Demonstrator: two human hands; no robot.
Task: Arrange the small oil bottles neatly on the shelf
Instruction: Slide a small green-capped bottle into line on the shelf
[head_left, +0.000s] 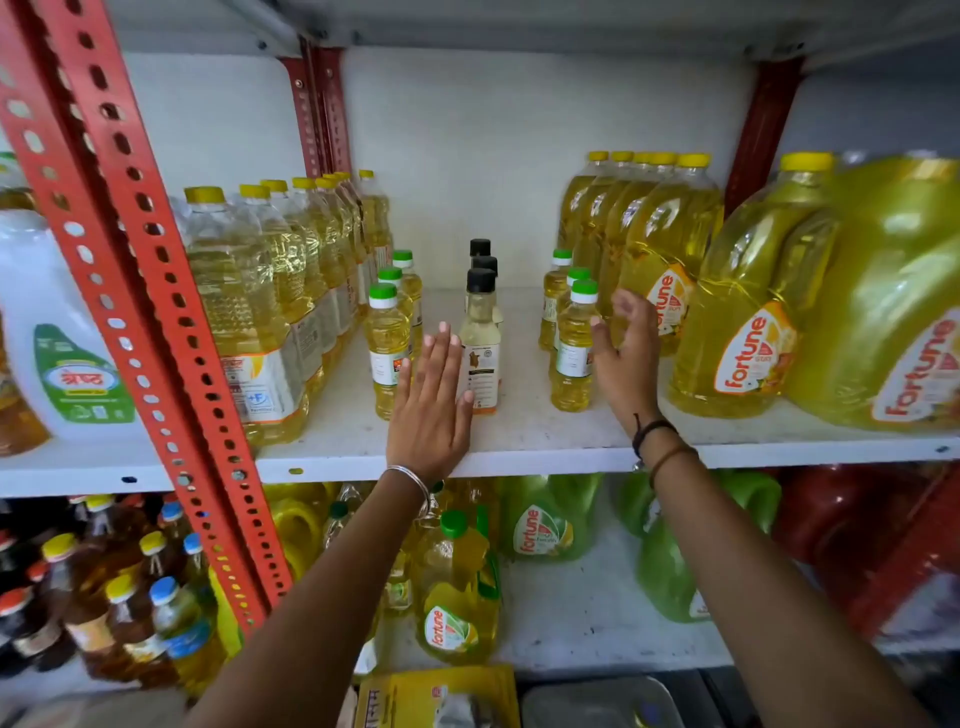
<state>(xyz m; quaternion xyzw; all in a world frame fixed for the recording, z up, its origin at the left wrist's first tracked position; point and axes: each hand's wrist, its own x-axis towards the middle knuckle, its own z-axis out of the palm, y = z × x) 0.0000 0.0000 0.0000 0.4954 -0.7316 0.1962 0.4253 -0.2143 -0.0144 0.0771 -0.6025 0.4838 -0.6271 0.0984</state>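
Observation:
Three rows of small oil bottles stand on the white shelf (524, 441). The left row (387, 348) has green caps, the middle row (480, 332) has black caps and pale oil, the right row (571, 353) has green caps. My left hand (431, 410) is flat with fingers straight, lying between the left and middle rows and touching the front bottles' sides. My right hand (626, 358) is open, fingers spread, just right of the front bottle of the right row, holding nothing.
Tall yellow-capped oil bottles (270, 312) line the left side; large Fortune jugs (737, 322) crowd the right. A red slotted upright (156, 291) crosses the left. A white jug (57, 332) sits far left. The lower shelf (571, 613) holds more bottles and jugs.

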